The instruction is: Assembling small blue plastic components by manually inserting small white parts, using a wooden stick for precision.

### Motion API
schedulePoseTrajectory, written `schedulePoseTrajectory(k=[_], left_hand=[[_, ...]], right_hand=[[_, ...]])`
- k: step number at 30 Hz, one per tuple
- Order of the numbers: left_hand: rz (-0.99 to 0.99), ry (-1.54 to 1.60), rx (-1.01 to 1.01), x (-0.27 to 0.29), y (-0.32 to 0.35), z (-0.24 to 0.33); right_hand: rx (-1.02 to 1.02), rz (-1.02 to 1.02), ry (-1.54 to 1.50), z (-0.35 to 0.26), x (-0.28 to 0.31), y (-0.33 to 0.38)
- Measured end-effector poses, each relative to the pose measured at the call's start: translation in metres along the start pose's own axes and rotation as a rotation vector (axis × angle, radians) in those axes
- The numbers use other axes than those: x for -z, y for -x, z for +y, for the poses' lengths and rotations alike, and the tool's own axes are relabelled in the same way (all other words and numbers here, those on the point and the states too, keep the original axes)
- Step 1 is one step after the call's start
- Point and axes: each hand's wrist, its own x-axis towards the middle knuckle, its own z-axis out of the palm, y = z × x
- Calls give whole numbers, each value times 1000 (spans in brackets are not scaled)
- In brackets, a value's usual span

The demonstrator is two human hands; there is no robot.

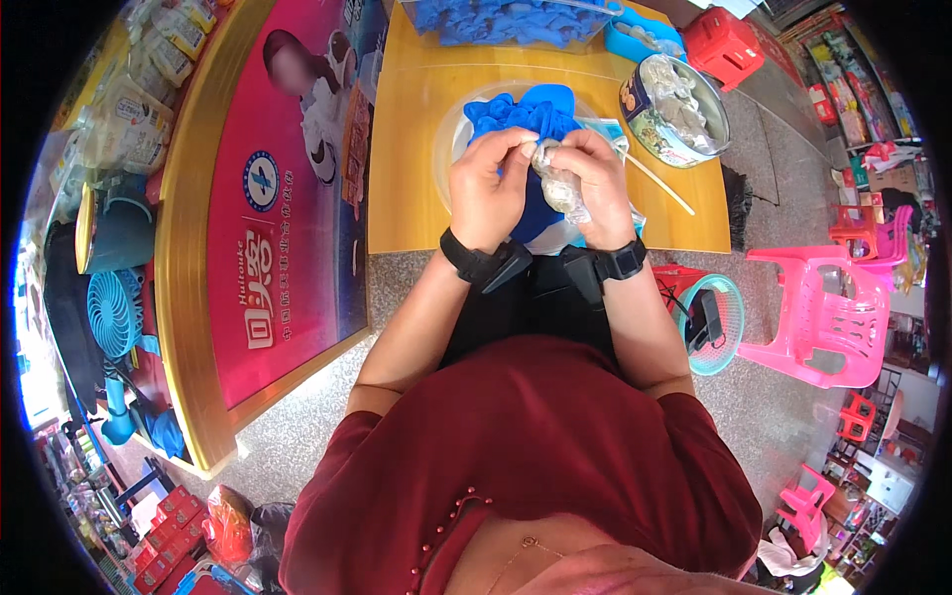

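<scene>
With the clear plastic bundle (562,188), I judge the step in hand to be two-handed work at its gathered end; the next move calls for a steady right-side hold. Its body lies between the hands: the left hand (490,186) pinches the far-left end in its fingers, the right hand (603,188) grasps the right side. I see blue pieces (496,116) beneath, on the counter (407,159).

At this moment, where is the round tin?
In the head view, the round tin stands on the right side of the yellow table, beside the white stick.
</scene>
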Motion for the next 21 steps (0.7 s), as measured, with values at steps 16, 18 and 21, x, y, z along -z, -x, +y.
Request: schedulePoseTrajectory(k=[16, 18, 21], left_hand=[[29, 154, 128, -4, 0, 9], [16, 41, 114, -4, 1, 14], [51, -207, -103, -6, 3, 9]], right_hand=[[132, -7, 71, 14, -5, 8], [141, 5, 102, 12, -2, 7], [311, 107, 318, 16, -3, 3]])
